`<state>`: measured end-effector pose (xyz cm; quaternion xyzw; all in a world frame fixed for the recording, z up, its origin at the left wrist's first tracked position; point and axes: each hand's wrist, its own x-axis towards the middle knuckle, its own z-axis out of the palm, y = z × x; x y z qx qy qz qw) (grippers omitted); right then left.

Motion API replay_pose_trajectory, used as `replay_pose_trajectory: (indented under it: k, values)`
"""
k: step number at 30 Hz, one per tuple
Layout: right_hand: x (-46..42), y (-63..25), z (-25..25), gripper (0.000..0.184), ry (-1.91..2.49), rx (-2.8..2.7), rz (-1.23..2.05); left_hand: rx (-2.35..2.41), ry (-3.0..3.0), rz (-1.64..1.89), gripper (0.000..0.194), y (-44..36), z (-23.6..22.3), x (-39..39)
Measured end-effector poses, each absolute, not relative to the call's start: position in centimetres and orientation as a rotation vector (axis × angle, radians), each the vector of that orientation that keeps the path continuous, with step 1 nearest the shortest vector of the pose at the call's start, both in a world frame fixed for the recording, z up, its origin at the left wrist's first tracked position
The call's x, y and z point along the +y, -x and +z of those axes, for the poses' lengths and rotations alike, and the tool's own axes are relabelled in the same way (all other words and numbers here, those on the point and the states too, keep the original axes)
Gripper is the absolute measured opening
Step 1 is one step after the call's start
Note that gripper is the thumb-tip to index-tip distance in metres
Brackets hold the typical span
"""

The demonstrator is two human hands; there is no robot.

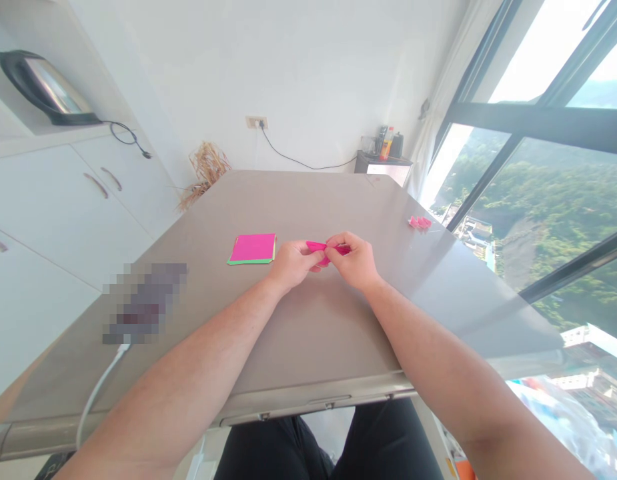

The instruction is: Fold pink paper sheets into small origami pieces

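Between my two hands is a piece of folded bright pink paper [316, 246], held just above the table in front of me. My left hand [294, 263] pinches its left side with thumb and fingers. On the other side my right hand [355, 260] is closed on the same paper, and the thumbs meet near its middle. Fingers cover much of the paper, so its full folded shape is hidden. Just left of my left hand lies a stack of square coloured paper [253, 247], pink on top with a green edge showing beneath.
The hands work over a grey-brown table [308, 200]. Small pink folded pieces [419, 223] lie near its right edge, by the window. At left, a blurred-out dark object [151, 303] has a white cable [101, 390] running off the front edge. Dried stalks [207, 170] stand beyond the far left corner.
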<state>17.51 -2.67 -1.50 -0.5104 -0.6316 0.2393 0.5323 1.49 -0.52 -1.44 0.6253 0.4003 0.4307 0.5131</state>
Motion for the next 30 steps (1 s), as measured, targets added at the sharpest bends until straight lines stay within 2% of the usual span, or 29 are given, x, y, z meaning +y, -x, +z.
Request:
replay_pose_trajectory:
  k: [3, 9, 20, 30]
  values:
    - [-2.84, -17.58, -1.32, 0.006, 1.222, -1.521, 0.646, 0.945, -1.532, 0.98, 0.037, -1.48, -1.55, -0.54]
    - [-2.84, -17.64, -1.14, 0.007, 1.284, -1.529, 0.589, 0.865, -1.51, 0.932, 0.024, -1.39, -1.65, -0.44]
    - [-2.8, -17.8, -1.17, 0.01, 1.14, -1.631, 0.482, 0.777, -1.457, 0.867, 0.028, -1.36, -1.71, -0.28]
    - [-2.36, -17.86, -1.97, 0.019, 1.059, -1.696, 0.134, 0.689, -1.272, 0.846, 0.024, -1.4, -1.38, -0.23]
